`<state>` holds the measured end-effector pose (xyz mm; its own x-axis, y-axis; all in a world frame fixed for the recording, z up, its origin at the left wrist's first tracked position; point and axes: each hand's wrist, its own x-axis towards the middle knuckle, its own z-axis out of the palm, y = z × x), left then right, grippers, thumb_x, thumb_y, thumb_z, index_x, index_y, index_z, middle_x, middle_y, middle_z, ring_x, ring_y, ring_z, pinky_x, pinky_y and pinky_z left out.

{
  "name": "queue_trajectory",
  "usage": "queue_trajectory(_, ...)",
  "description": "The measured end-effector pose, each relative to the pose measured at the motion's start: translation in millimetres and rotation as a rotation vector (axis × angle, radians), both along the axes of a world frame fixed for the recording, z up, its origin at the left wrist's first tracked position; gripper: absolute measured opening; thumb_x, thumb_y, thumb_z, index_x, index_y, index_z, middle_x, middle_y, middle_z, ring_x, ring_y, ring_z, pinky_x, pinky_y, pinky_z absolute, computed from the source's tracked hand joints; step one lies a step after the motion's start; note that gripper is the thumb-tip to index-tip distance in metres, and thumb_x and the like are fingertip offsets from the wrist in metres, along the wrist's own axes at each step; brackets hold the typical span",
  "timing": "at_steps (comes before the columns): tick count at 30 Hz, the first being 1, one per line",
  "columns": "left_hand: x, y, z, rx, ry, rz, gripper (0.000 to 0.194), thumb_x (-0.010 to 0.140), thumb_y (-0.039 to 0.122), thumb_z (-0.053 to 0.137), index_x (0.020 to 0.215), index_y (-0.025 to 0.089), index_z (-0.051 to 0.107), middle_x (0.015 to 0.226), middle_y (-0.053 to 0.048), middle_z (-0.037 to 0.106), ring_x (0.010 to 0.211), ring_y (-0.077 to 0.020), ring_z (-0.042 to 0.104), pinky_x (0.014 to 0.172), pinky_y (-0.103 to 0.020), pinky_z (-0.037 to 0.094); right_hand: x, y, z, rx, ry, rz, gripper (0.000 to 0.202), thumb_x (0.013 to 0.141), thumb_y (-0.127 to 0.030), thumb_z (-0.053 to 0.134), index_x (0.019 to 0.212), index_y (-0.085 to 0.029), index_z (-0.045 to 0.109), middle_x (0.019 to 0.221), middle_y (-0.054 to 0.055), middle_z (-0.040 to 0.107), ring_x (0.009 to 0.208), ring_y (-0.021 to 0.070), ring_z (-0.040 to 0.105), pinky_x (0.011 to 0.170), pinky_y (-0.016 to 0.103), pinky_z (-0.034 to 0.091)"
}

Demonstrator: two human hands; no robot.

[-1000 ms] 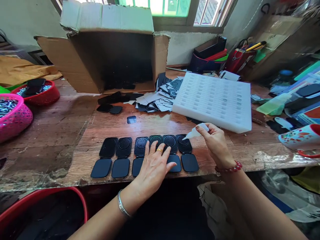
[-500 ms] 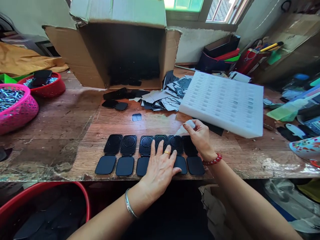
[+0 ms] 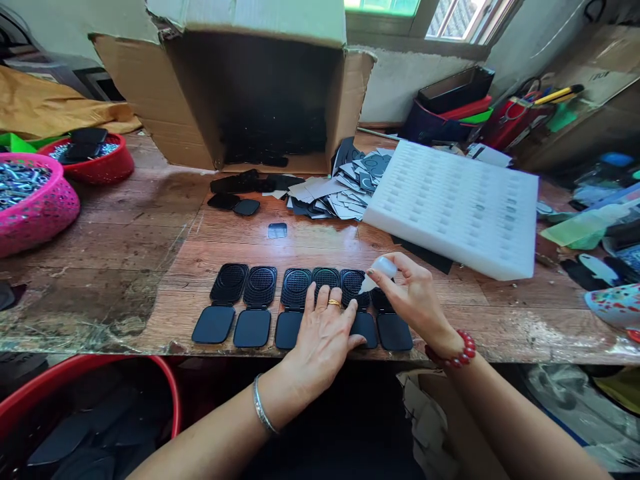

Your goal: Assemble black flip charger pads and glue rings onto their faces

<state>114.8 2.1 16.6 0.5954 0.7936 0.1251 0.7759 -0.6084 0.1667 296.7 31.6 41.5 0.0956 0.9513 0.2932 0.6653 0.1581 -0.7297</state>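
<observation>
Several black hinged square cases (image 3: 253, 328) lie opened flat in a row along the table's front edge, their upper halves showing round ridges. My left hand (image 3: 327, 333) rests palm down with fingers spread over the middle cases, holding nothing and covering parts of them. In my right hand (image 3: 407, 287) is a small translucent white bottle (image 3: 384, 267), pinched between thumb and fingers. Its narrow tip points down and left, at the upper half of the second case from the right. Whether the tip touches the case cannot be told.
A white foam block (image 3: 450, 207) lies at the right behind my right hand, beside a heap of cut cards (image 3: 340, 190). Behind stands an open cardboard box (image 3: 165, 113). Pink (image 3: 55, 213) and red (image 3: 113, 167) baskets of metal parts sit at left. A small shiny square (image 3: 277, 231) lies mid-table.
The bottle in my right hand has tipped and moved slightly down and right, and its wrist has shifted right. My left hand stays on the cases. The whole view has shifted slightly.
</observation>
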Motion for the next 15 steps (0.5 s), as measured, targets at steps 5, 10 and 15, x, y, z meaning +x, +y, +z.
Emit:
queue_trajectory(5, -0.6, 0.5, 2.3, -0.021, -0.005, -0.004, 0.056, 0.084, 0.052, 0.068, 0.131, 0.023, 0.062, 0.122, -0.013, 0.059, 0.121, -0.0326, 0.051, 0.112, -0.058, 0.033, -18.6, 11.5, -6.7, 0.047, -0.011, 0.020, 0.016, 0.086, -0.038, 0.063, 0.080, -0.023, 0.059, 0.078, 0.003, 0.065, 0.072, 0.0202, 0.057, 0.064, 0.031, 0.041)
queue_trajectory(10, -0.1, -0.3, 0.5, -0.048, -0.007, -0.008, 0.056, 0.085, 0.052, 0.066, 0.132, 0.022, 0.062, 0.120, -0.012, 0.058, 0.118, -0.0310, 0.051, 0.112, -0.055, 0.034, -20.0, 31.1, -12.7, 0.135, -0.043, -0.004, 0.019, 0.086, -0.040, 0.063, 0.079, -0.023, 0.057, 0.078, 0.004, 0.065, 0.074, 0.0209, 0.057, 0.068, 0.033, 0.042)
queue_trajectory(15, -1.1, -0.6, 0.2, -0.034, -0.030, 0.001, 0.056, 0.085, 0.052, 0.066, 0.132, 0.022, 0.061, 0.120, -0.012, 0.057, 0.117, -0.0301, 0.050, 0.112, -0.054, 0.034, -5.3, 33.6, -13.0, 0.156, -0.074, -0.045, 0.021, 0.085, -0.043, 0.063, 0.081, -0.023, 0.059, 0.078, 0.004, 0.065, 0.074, 0.0216, 0.058, 0.071, 0.035, 0.043)
